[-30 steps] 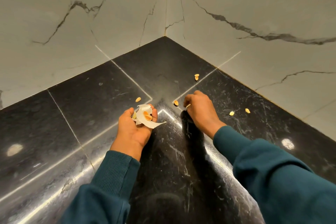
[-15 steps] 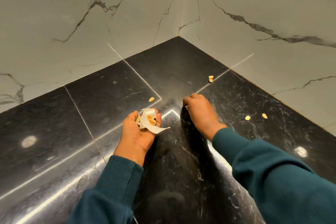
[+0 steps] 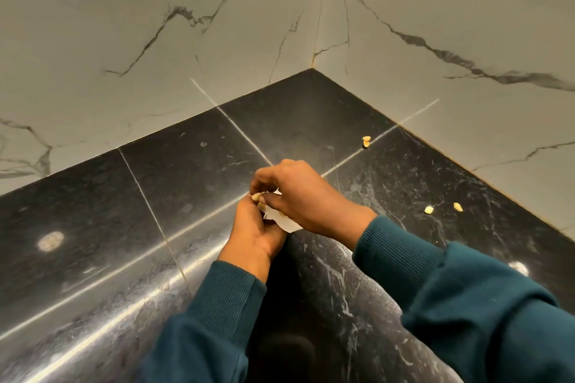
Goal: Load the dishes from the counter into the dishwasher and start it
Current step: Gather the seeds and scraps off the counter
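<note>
Holding a white paper scrap (image 3: 284,220) with seeds, the left hand (image 3: 252,228) has its grip curled round it above the black surface (image 3: 174,183). Over it, the right hand (image 3: 306,196) pinches a seed (image 3: 257,195). Three seeds (image 3: 366,141) lie near the wall (image 3: 435,25).

Dim, warm indoor light from above. Glossy black counter (image 3: 93,227) mirrors round lamp spots near left and near right, plus long bright glare streaks running left to centre. Dark shadow of person falls on near counter between sleeves. Pale marble wall (image 3: 124,25) evenly lit, greyish. Wide-angle lens bends edges. Focus sharp at centre, softer at near corners.
</note>
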